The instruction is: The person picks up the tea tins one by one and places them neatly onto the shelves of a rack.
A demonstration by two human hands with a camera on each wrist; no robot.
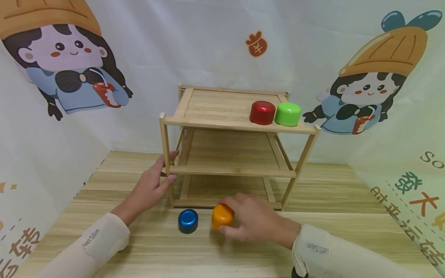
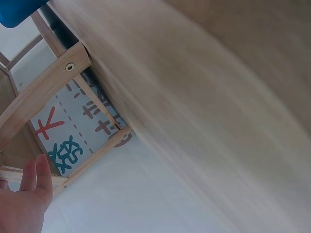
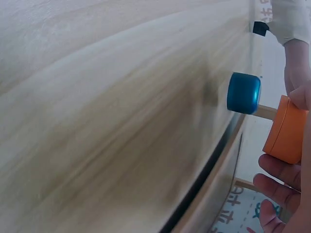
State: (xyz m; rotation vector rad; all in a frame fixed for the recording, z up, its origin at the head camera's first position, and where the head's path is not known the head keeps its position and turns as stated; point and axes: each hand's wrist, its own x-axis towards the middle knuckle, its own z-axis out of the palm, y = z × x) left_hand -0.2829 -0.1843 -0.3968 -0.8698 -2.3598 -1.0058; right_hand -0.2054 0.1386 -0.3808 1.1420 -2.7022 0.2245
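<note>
My right hand (image 1: 252, 218) pinches an orange round tin (image 1: 221, 217) between thumb and fingers, in front of a three-tier wooden shelf (image 1: 215, 102). The right wrist view shows the orange tin tilted, held off the tabletop. Just left of it, a shiny blue round tin (image 1: 188, 221) stands on the table. My left hand (image 1: 153, 183) holds the shelf's left front post, thumb in front and fingers reaching behind. Part of that hand (image 2: 24, 204) shows beside a rail in the left wrist view. A red tin (image 1: 262, 112) and a light green tin (image 1: 288, 114) sit side by side on the top tier, at its right front.
The shelf stands on a wood-grain tabletop (image 1: 326, 247) near the back. White cloth (image 1: 208, 46) with printed cartoon figures and lettering hangs behind and at both sides. Thin posts and rails frame the middle tier (image 1: 229, 148) and bottom tier (image 1: 226, 187).
</note>
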